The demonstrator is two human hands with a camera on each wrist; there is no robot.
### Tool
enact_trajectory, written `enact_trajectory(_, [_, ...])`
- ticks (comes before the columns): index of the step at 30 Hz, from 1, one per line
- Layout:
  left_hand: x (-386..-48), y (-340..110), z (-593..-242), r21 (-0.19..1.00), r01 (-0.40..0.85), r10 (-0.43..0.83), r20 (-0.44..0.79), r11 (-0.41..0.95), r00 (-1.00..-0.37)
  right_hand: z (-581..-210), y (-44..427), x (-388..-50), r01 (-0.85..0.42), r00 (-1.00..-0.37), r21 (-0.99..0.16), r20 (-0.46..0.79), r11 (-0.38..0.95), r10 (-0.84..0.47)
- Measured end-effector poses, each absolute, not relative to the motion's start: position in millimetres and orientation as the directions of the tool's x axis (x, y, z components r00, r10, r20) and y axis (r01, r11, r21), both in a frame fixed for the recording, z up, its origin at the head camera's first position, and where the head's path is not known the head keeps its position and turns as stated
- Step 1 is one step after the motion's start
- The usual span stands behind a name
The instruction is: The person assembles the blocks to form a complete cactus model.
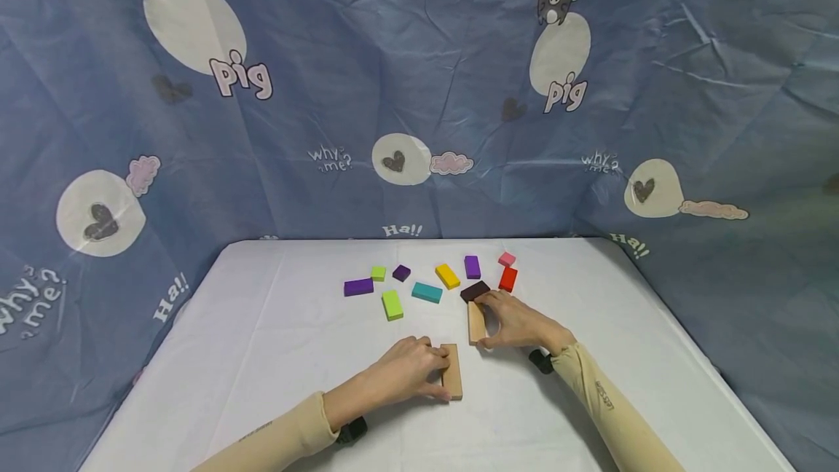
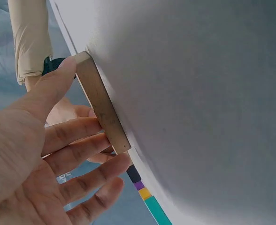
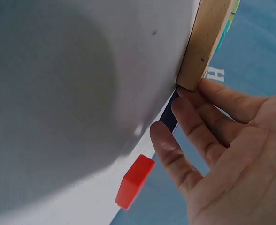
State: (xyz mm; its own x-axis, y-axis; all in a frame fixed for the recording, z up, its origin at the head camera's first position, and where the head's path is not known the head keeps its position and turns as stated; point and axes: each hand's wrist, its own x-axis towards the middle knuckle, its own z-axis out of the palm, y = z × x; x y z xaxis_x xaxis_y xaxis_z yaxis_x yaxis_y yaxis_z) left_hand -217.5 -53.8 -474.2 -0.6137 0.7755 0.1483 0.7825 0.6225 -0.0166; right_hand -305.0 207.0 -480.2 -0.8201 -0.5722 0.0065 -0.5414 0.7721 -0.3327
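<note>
My left hand (image 1: 409, 370) holds a plain wooden block (image 1: 451, 372) on the white table. In the left wrist view, the thumb touches one end of this block (image 2: 100, 101) and the fingers lie along its side toward the other end. Farther back and to the right, my right hand (image 1: 518, 319) grips a second plain wooden block (image 1: 476, 323), with the thumb at its near end and fingers at its far end. In the right wrist view, fingertips meet the end of that block (image 3: 201, 47). A dark block (image 1: 475, 291) lies just beyond it.
Behind the hands lie several coloured blocks, among them a teal block (image 1: 427, 293), a yellow block (image 1: 448, 276), a lime block (image 1: 392, 305), a purple block (image 1: 358, 288) and a red block (image 1: 507, 280). A blue printed cloth (image 1: 419, 79) hangs behind the table (image 1: 275, 355).
</note>
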Motion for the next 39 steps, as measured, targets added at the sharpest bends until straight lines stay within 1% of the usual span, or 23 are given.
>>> enact_trajectory(5, [-216.6,-54.8,-473.3,-0.007,0.784,0.776,0.147,0.621,-0.613,-481.2,205.9,-305.4,-0.542,-0.822,-0.322,0.015,0.776,-0.569])
enact_trajectory(15, [-215.5,-56.9,-474.9,0.011,0.781,0.77,0.158,0.625,-0.618,-482.0,201.5,-306.5,-0.575,-0.812,-0.285,0.079,0.767,-0.579])
enact_trajectory(23, [-216.5,-57.2,-475.5,-0.017,0.776,0.768,0.152,0.631,-0.622,-478.5,195.4,-314.7,-0.631,-0.776,-0.277,0.202,0.725,-0.598])
enact_trajectory(26, [-216.6,-57.0,-475.3,-0.022,0.776,0.769,0.154,0.63,-0.62,-475.3,190.2,-317.1,-0.641,-0.767,-0.266,0.225,0.72,-0.6])
enact_trajectory(31, [-216.3,-55.9,-475.3,-0.015,0.778,0.77,0.155,0.628,-0.619,-472.8,179.0,-319.5,-0.647,-0.762,-0.282,0.211,0.708,-0.612])
enact_trajectory(39, [-216.1,-55.5,-474.4,-0.026,0.789,0.78,0.174,0.614,-0.602,-475.2,165.8,-322.3,-0.656,-0.754,-0.251,0.189,0.712,-0.629])
